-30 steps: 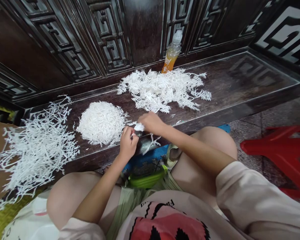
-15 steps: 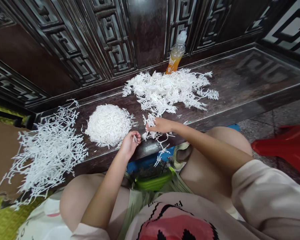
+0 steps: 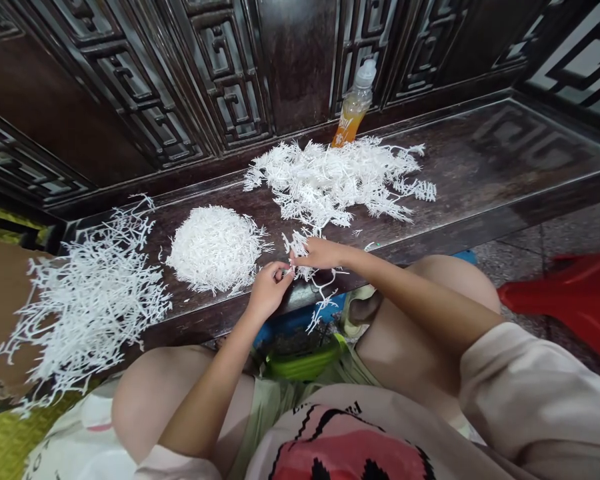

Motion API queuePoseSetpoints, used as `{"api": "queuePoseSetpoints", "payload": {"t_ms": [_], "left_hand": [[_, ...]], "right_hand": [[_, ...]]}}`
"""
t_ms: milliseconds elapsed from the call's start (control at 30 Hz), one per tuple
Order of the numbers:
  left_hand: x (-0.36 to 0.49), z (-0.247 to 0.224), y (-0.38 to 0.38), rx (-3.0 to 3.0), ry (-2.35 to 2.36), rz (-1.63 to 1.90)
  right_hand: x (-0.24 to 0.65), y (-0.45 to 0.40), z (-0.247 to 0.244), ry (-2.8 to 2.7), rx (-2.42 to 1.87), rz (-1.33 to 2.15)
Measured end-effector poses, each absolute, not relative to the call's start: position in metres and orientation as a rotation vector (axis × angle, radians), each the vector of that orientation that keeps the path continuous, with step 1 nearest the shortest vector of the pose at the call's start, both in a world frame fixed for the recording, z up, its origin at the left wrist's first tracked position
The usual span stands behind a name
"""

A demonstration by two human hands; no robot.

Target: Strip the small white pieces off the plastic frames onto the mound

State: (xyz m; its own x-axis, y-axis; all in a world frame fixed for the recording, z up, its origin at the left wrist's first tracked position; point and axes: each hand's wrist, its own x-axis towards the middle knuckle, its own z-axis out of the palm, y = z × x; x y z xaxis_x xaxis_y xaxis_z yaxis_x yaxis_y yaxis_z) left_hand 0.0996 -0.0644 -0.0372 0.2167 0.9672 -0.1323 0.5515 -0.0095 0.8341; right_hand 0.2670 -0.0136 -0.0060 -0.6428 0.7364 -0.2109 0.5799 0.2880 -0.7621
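Note:
My right hand (image 3: 316,254) is closed on a white branched plastic sprig (image 3: 324,301), whose bare stems hang over the bench's front edge. My left hand (image 3: 273,283) meets it from the left, thumb and fingers pinched at the sprig's feathery tips. A rounded heap of small white pieces (image 3: 216,250) lies just left of my hands. Behind them spreads a loose pile of feathery white sprigs (image 3: 337,180). Farther left is a tangle of bare white stems (image 3: 100,307). My fingers hide the exact spot where they pinch.
The dark wooden bench (image 3: 480,153) runs along a carved panel wall (image 3: 300,67). A bottle of orange drink (image 3: 353,107) stands behind the sprig pile. Cardboard (image 3: 10,293) lies under the stems at left. A red plastic stool (image 3: 570,293) is at right, with a green object (image 3: 305,363) below the bench.
My left hand has moved right and slightly up from beside the heap, and its fingers now meet the sprig. My right hand keeps its hold in nearly the same place.

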Motion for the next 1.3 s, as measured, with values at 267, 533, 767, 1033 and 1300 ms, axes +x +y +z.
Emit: {"api": "queuePoseSetpoints", "payload": {"t_ms": [267, 533, 767, 1033, 1300], "left_hand": [[0.098, -0.038, -0.063, 1.479, 1.36, 0.676], [0.098, -0.037, -0.062, 1.53, 1.44, 0.701], [0.097, -0.039, -0.061, 1.563, 1.414, 0.803], [0.099, -0.036, -0.062, 1.635, 1.517, 0.811], [0.101, -0.041, -0.064, 1.341, 1.383, 0.917]], "right_hand": [[0.269, -0.011, -0.005, -2.23, -1.312, 1.341], [0.268, -0.012, -0.006, -2.047, -1.372, 1.461], [0.264, -0.015, -0.005, -1.921, -1.379, 1.528], [0.261, -0.013, -0.018, -2.143, -1.4, 1.202], [0.263, -0.01, -0.025, -2.058, -1.475, 1.138]]}}
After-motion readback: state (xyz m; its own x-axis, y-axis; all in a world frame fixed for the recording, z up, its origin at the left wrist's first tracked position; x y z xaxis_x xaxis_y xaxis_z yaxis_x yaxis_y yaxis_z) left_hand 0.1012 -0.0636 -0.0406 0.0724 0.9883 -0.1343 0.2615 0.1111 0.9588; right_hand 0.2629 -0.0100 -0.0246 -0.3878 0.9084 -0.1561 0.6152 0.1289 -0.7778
